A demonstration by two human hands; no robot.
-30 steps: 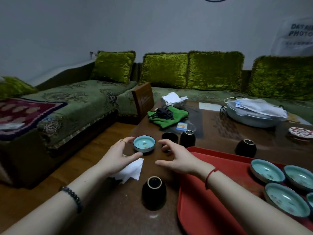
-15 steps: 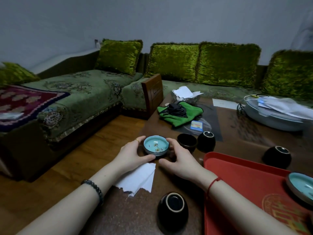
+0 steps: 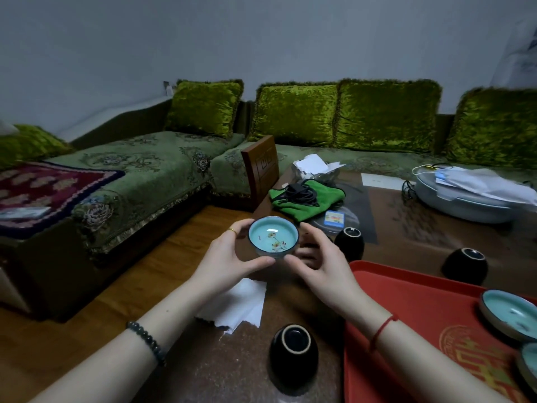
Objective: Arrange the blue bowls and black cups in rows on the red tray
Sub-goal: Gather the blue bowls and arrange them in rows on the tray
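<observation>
Left hand (image 3: 225, 258) is up off the counter (image 3: 406, 237), fingers curled partway, thumb and fingertips pressed to the left side of the blue bowl (image 3: 273, 240). A gold ring shows on one finger, a dark bead bracelet (image 3: 146, 341) on that wrist. The bowl sits level between both hands, above the counter's left edge, its pale turquoise inside and small flower painting facing up. Right hand (image 3: 318, 267) mirrors the left: fingers half curled, thumb and fingertips on the bowl's right side, a red string (image 3: 380, 330) round the wrist. So both hands are closed on the one bowl, palms apart with the bowl between them. Under the left forearm a white paper napkin (image 3: 236, 303) lies at the counter's left edge. Nearer the front edge, one black cup (image 3: 293, 360) stands upright, just beside the red tray (image 3: 421, 309). Beyond the right hand a second black cup (image 3: 349, 242) stands on the counter, and a third (image 3: 465, 266) stands just past the tray's far rim. The tray fills the front right corner of the counter; two more blue bowls (image 3: 510, 314) rest along its right side, partly cut off by the frame. Farther back lie a green cloth (image 3: 305, 197) with a black cable on it and a grey lidded pot (image 3: 465, 199).
</observation>
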